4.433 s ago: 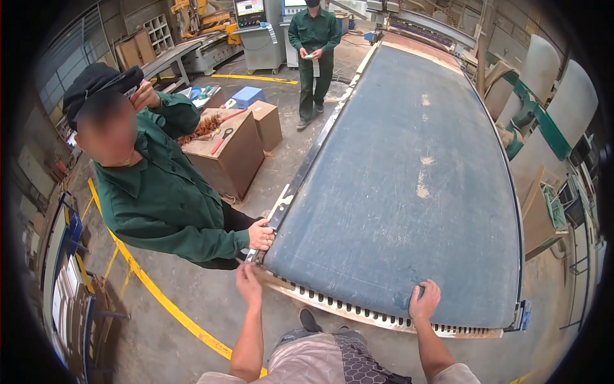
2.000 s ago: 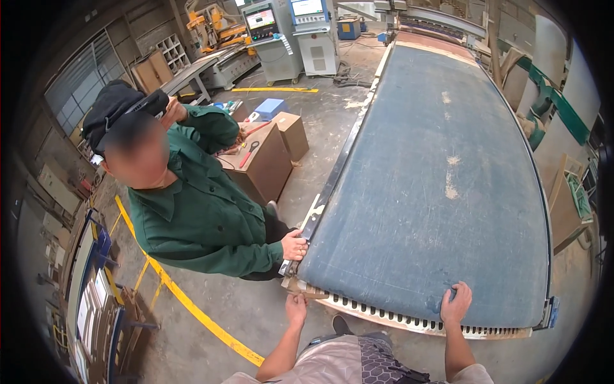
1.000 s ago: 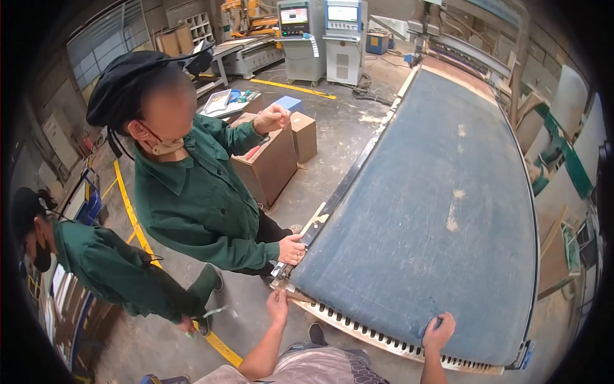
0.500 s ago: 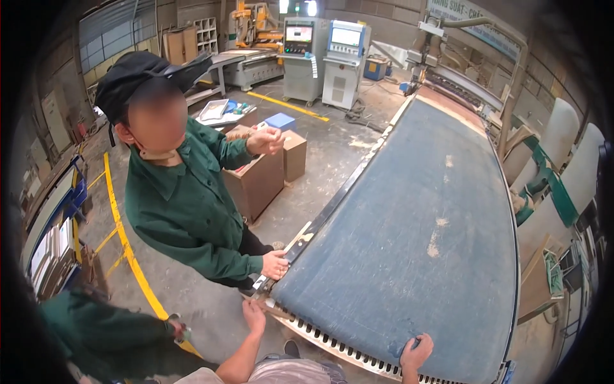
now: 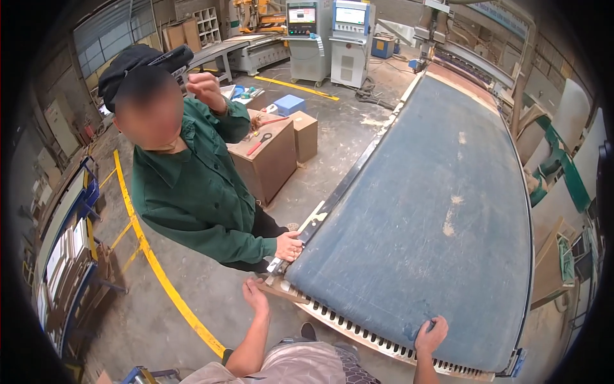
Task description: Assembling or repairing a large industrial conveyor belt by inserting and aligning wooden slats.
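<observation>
Wide blue-grey flat belt [image 5: 396, 237] stretching out in front of me, my right hand [image 5: 432, 334] on its near end.
My right fingers curl; I can't tell whether they hold anything. My left hand [image 5: 254, 296] is by the belt's near-left corner, fingers bent, grip unclear. At the belt's left edge rests a green-sleeved co-worker's hand [image 5: 289, 247].

We are in a factory workshop, as we see from a long blue-grey belt [image 5: 396, 256] patched with pale dust [image 5: 449, 228], control cabinets [image 5: 307, 61] with screens, an orange machine [image 5: 262, 24], yellow floor lines [image 5: 155, 269] and stacked boards [image 5: 71, 259].
</observation>
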Motion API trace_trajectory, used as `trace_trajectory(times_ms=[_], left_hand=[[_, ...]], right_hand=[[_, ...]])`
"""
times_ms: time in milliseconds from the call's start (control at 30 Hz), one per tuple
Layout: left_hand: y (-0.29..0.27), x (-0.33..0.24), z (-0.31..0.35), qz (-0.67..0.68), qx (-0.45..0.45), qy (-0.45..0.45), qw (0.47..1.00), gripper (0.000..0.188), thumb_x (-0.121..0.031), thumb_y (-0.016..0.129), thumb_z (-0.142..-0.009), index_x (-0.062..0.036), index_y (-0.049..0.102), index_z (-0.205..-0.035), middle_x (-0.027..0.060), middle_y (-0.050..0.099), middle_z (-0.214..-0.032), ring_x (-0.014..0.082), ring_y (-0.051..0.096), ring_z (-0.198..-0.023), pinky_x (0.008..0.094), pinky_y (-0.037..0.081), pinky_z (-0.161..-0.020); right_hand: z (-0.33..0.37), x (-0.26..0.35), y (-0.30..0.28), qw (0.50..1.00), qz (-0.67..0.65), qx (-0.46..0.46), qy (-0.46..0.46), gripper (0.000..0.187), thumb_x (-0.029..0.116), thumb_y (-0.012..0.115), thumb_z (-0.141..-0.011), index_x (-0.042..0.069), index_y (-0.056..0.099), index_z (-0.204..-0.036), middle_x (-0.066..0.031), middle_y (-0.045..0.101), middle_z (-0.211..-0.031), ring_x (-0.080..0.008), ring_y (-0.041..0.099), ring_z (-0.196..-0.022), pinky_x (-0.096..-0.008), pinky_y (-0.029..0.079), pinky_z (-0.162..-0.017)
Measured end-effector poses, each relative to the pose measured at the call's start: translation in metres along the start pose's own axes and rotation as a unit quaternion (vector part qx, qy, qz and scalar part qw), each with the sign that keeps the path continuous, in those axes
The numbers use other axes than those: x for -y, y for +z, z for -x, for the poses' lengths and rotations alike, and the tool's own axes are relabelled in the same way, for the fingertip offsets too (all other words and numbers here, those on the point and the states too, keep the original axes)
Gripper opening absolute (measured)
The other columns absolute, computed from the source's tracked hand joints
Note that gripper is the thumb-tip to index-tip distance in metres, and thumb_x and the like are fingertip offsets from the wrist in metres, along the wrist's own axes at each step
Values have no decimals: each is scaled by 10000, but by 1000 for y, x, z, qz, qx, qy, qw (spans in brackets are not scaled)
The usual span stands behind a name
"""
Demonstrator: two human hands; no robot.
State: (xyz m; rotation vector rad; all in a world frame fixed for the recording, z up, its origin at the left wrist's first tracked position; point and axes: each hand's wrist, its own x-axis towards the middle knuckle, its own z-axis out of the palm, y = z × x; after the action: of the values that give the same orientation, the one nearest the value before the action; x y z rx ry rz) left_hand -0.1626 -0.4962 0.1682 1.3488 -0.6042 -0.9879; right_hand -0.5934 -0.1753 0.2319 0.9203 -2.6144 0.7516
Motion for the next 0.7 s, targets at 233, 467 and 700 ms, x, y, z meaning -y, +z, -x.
trace_trajectory(times_ms=[233,467,700], left_hand=[[-2,-16,11,13,-5,9,1000,369,-308,420,-1101,9,541,-1245,136,669,-1000,197,648,-878,332,529,-810],[-3,-14,19,-24,19,16,999,351,-280,409,-1101,12,554,-1231,129,679,-1029,193,644,-924,330,520,-825],[-8,-17,29,-87,58,45,993,327,-239,425,-1091,8,540,-1272,109,704,-1079,170,638,-937,324,507,-841]], right_hand=[[4,-2,1,1000,-4,7,-1,229,119,643,-853,30,575,-1053,-195,591,-1205,-399,519,-1173,-490,394,-1023],[8,-18,10,1000,18,10,-10,252,140,659,-868,28,586,-1081,-190,595,-1221,-388,520,-1184,-480,396,-1030],[-40,47,36,987,-117,-106,5,348,149,684,-902,-3,599,-1203,-219,570,-1321,-401,491,-1264,-491,364,-1089]])
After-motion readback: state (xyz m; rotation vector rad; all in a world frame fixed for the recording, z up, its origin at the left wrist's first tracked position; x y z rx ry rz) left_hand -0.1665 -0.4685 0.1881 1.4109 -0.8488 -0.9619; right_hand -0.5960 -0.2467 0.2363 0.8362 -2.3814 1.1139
